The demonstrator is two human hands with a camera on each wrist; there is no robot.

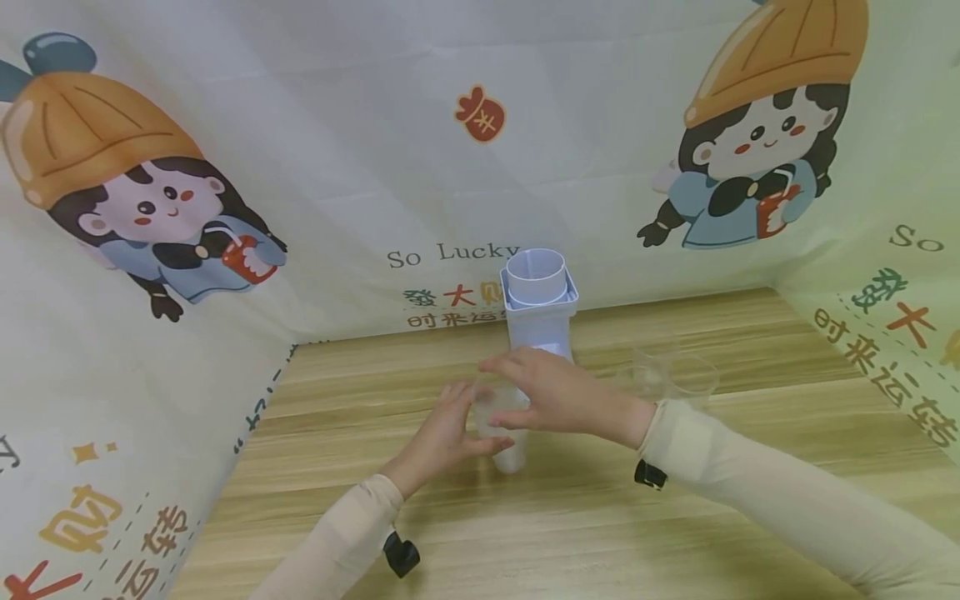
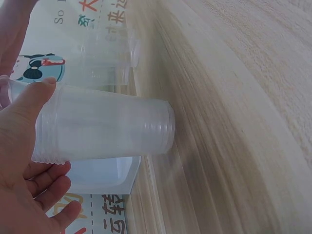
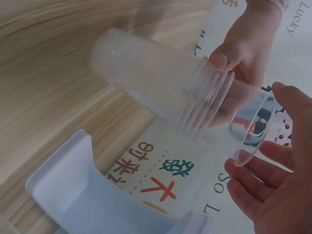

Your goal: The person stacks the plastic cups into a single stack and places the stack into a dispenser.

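Observation:
A nested stack of clear plastic cups (image 2: 107, 122) is in my left hand (image 1: 431, 433), with the thumb on one side and the fingers round the other. In the left wrist view its base points toward the wooden table. My right hand (image 1: 558, 392) holds the rim of the end cup (image 3: 251, 117) between thumb and fingers. That cup sticks partly out of the stack in the right wrist view. Just beyond both hands stands a pale blue-white plastic holder (image 1: 542, 323) with a round tube at its top; my right hand hides its lower part.
On the wooden table (image 1: 360, 375), right of the holder, stand a few clear cups (image 1: 693, 379), faint against the wood. Printed cloth walls (image 1: 360, 167) enclose the table at the back and both sides.

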